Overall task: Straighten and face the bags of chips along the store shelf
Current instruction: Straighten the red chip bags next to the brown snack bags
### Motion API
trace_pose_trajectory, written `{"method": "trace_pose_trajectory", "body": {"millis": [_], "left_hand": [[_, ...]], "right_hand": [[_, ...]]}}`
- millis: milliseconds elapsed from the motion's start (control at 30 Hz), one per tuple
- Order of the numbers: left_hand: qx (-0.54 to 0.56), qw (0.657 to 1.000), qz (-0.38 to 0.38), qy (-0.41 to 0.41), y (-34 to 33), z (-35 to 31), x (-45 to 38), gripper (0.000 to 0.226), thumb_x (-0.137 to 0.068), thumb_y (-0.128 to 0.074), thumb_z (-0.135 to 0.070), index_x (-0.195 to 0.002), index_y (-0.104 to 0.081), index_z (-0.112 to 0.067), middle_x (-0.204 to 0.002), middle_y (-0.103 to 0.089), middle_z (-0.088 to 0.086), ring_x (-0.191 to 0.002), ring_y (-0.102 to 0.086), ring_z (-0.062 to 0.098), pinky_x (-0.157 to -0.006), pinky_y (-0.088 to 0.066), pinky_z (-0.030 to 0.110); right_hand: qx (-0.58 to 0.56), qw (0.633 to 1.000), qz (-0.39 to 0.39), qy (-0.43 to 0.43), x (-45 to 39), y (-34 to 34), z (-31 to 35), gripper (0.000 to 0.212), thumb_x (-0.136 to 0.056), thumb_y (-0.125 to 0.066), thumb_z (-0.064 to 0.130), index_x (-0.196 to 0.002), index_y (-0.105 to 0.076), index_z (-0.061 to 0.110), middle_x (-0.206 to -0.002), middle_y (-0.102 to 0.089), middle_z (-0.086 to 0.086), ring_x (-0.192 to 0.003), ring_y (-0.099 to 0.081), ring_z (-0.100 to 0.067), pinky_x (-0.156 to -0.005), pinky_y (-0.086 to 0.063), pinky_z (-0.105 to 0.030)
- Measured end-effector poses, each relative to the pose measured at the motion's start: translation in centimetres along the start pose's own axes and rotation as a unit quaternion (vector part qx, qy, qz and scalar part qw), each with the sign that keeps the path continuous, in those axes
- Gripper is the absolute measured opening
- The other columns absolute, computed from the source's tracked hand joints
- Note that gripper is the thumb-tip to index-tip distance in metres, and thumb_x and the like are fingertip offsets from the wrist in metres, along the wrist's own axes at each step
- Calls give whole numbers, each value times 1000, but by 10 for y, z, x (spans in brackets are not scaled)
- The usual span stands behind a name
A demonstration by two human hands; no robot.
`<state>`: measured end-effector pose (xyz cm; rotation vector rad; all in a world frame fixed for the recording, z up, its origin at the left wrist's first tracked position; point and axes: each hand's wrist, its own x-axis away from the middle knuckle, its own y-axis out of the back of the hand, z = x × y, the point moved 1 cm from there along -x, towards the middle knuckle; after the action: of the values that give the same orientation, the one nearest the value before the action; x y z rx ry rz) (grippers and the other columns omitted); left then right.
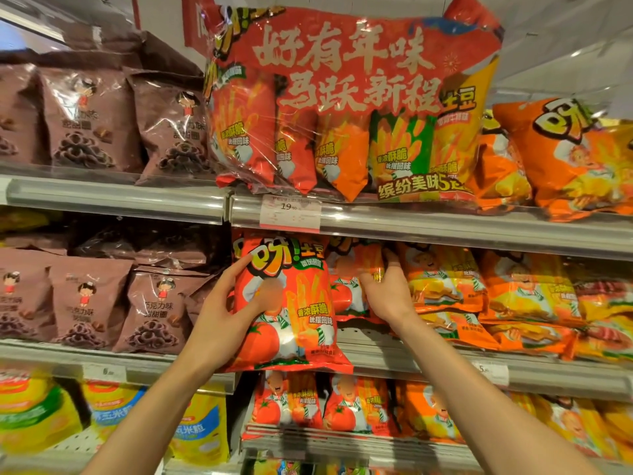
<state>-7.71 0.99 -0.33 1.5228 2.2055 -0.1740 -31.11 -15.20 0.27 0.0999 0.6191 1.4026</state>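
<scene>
1. Two bare forearms rise from the bottom edge toward the middle shelf (428, 361), nearest the camera.
2. Brown snack bags (89, 118) stand in rows on the upper and middle shelves at far left, with yellow bags (197, 423) on the shelf below them.
3. Left hand (226, 303) grips the left edge of a red tomato chip bag (301, 323); the fingers (239, 265) are curled around that edge, with the thumb pressed flat on the bag's front.
4. That red tomato chip bag stands upright at the front of the middle shelf, printed face toward the camera, its bottom edge hanging just over the shelf lip.
5. Above it, a white price tag (290, 214) sits in the rail of the upper shelf, and a large clear multipack (356, 108) of five small bags leans forward over that rail.
6. Right hand (387, 289) reaches behind and to the right of the held bag, its fingers (390, 258) spread and pressing on a second red bag (346, 286) set farther back; whether they close on it I cannot tell.
7. Orange chip bags (513, 296) lie slumped and overlapping along the middle shelf to the right, with more on the upper shelf at far right.
8. Smaller red tomato bags (287, 402) line the lower shelf beneath the held bag.
</scene>
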Motion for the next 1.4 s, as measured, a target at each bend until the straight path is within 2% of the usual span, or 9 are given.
{"method": "trace_pose_trajectory", "body": {"millis": [233,367,567,800,900,1067,1133,1233,1400], "left_hand": [[1,1000,0,-4,0,-4,4,61,-85,-73,-38,-137,-47,-55,-133,-58,-29,-120,-55,-12,-95,-45,18],[-10,1000,6,-7,-2,-3,3,61,-87,-73,-34,-139,-46,-53,-133,-58,-30,-120,-55,-12,-93,-44,13],[-5,1000,6,-11,-7,-3,3,62,-86,-73,-33,-139,-47,-51,-131,-58,-33,-121,-54,-13,-99,-42,19],[-19,1000,5,-17,-9,-3,3,64,-83,-71,-37,-140,-46,-49,-119,-54,-49,-114,-50,-24,-84,-41,-1],[-19,1000,10,-16,-9,-2,5,68,-78,-71,-42,-141,-45,-50,-125,-57,-42,-118,-53,-17,-88,-42,3],[-24,1000,11,-16,-8,-1,6,71,-75,-71,-47,-140,-44,-53,-130,-55,-38,-121,-51,-16,-95,-41,11],[-23,1000,12,-17,-9,-1,6,69,-78,-71,-44,-141,-44,-52,-127,-54,-42,-119,-51,-18,-87,-43,3],[-23,999,11,-21,-12,1,6,68,-78,-71,-42,-140,-44,-52,-123,-54,-46,-117,-49,-22,-84,-40,-2],[-53,997,9,-47,-34,9,0,66,-86,-73,-38,-145,-43,-46,-140,-47,-35,-132,-40,-16,-110,-34,18]], "right_hand": [[29,999,-28,28,-13,-18,3,69,-94,-60,17,-152,-23,13,-134,-56,-20,-118,-55,-40,-99,-46,-41],[125,991,50,-8,-17,-19,-9,55,-99,-52,23,-141,-36,-10,-130,-57,-28,-118,-54,-42,-98,-44,-39],[143,971,189,-17,-31,-1,-25,69,-78,-78,46,-125,-42,12,-107,-64,-8,-96,-63,-23,-77,-50,-33],[128,986,94,46,-35,-11,-35,53,-79,-79,33,-119,-51,12,-100,-65,-8,-88,-63,-26,-73,-51,-32],[146,986,75,34,-46,-22,-37,60,-81,-75,34,-130,-49,11,-114,-62,-13,-97,-62,-31,-74,-47,-29],[211,972,89,53,-55,-31,-38,96,-82,-75,32,-156,-14,24,-151,-27,-19,-131,-42,-40,-106,-43,-42],[190,976,105,32,-56,-26,-35,79,-81,-75,34,-147,-33,21,-145,-38,-17,-123,-49,-37,-99,-47,-38],[131,986,106,18,-45,-9,-24,32,-90,-64,27,-116,-53,11,-103,-57,-11,-90,-57,-29,-72,-44,-31],[16,994,97,46,-12,31,-3,43,-100,-54,18,-142,-46,19,-114,-60,-3,-90,-65,-27,-75,-53,-37]]}}
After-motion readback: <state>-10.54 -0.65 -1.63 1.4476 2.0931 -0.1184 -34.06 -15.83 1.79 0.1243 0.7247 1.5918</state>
